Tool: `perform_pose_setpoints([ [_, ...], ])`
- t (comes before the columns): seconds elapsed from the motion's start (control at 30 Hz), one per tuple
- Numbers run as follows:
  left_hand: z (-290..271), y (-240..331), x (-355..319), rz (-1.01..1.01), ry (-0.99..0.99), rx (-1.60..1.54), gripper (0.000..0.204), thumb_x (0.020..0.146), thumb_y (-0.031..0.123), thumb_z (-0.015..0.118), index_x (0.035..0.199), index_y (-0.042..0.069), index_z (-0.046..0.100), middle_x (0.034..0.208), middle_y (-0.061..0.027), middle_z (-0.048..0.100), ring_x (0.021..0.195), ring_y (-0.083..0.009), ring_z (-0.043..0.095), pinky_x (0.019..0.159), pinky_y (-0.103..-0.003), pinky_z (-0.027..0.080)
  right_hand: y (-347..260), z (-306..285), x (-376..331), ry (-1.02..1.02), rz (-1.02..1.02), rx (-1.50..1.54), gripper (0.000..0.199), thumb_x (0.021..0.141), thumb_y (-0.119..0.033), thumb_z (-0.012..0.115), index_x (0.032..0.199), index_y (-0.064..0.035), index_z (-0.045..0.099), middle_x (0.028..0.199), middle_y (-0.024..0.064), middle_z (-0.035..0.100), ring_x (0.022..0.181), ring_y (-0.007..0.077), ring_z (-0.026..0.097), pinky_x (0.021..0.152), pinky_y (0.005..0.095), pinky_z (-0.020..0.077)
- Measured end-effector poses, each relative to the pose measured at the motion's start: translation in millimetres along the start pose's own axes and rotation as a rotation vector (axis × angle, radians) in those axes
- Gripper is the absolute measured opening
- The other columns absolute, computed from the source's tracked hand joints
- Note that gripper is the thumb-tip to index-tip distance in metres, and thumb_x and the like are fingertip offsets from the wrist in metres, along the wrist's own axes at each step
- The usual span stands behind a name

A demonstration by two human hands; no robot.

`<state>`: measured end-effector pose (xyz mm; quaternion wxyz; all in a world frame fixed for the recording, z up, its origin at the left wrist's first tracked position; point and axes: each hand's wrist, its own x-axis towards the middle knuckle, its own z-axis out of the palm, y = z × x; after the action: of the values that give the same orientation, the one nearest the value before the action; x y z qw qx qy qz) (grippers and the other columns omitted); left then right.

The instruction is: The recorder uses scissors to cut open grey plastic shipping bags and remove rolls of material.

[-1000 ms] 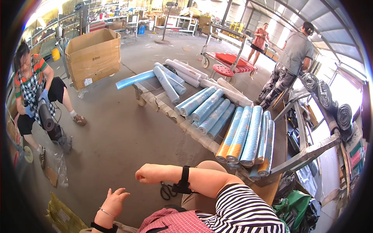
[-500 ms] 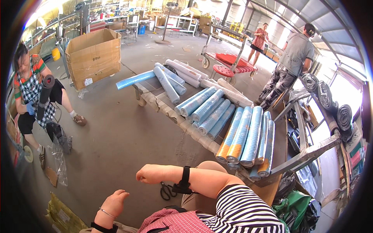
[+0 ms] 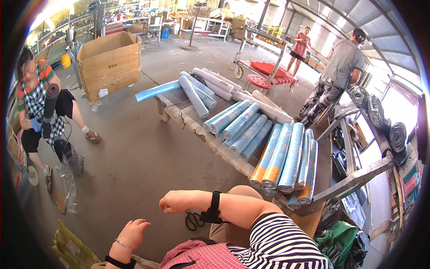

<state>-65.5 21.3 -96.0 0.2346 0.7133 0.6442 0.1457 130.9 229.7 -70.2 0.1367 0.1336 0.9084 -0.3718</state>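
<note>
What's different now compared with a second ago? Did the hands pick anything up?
No, both hands are bare. The right hand has hardly shifted, loosely closed above the floor; the left hand stayed low. The seated person at the left lifted a dark roll from beside the legs up to the chest. The wrapped blue rolls on the bench stayed put.

The seated person (image 3: 38, 112) at left has raised a dark roll (image 3: 49, 105) upright from the floor.

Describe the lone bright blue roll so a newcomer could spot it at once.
Start at the long low platform stacked with wrapped rolls. At its far left end lies the bright blue roll, poking toward the cardboard box. It alone is solid blue; its neighbours are pale or orange-banded.
</note>
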Motion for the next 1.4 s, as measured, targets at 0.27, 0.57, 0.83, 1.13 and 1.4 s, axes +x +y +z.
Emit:
perform_pose_setpoints([
  [0.27,3,-5,-1,-0.064,-0.097,0.225,0.022,0.088,0.015,0.059,0.106,0.014,0.071,0.099,-0.0036,0.071,0.106,-0.0231,0.065,0.116,-0.057,0.025,-1,0,-1,-0.03,0.023,-0.013,0.032,0.092,-0.021,0.061,0.118,-0.0023,0.064,0.111,0.0167,0.069,0.105,0.0331,0.065,0.091,0.041,0.0516],
  [0.57,2,-1,4,-0.18,-0.129,0.274,0.018,0.091,0.027,0.061,0.093,0.013,0.072,0.08,-0.01,0.07,0.083,-0.0298,0.069,0.084,-0.043,0.053,6,4,5,0.056,-0.02,0.004,0.023,0.086,-0.01,0.059,0.105,-0.0034,0.07,0.1,0.0158,0.071,0.095,0.0316,0.068,0.083,0.04,0.0535],
  [0.83,0,0,1,-0.103,0.03,0.172,0.015,0.091,0.021,0.06,0.099,0.014,0.071,0.085,-0.0103,0.071,0.082,-0.0304,0.069,0.073,-0.042,0.055,2,-4,5,-0.004,-0.013,-0.017,0.018,0.086,-0.009,0.054,0.097,-0.0038,0.068,0.091,0.0145,0.07,0.088,0.0311,0.067,0.077,0.0399,0.0525],
  [1.13,-8,12,4,-0.158,-0.035,0.2,0.024,0.092,0.035,0.06,0.091,0.015,0.073,0.083,-0.0084,0.072,0.079,-0.0282,0.069,0.07,-0.041,0.055,-3,0,0,0.011,0.012,0.031,0.024,0.088,-0.014,0.053,0.105,-0.003,0.067,0.098,0.0157,0.07,0.093,0.0324,0.066,0.083,0.0415,0.0521],
  [1.4,-8,14,4,-0.148,-0.04,0.217,0.028,0.091,0.04,0.06,0.089,0.015,0.073,0.079,-0.0081,0.072,0.076,-0.0285,0.069,0.068,-0.041,0.055,2,3,1,0.002,-0.013,-0.006,0.026,0.089,-0.016,0.054,0.108,-0.0023,0.067,0.102,0.0165,0.07,0.099,0.0327,0.066,0.086,0.0415,0.0523],
])
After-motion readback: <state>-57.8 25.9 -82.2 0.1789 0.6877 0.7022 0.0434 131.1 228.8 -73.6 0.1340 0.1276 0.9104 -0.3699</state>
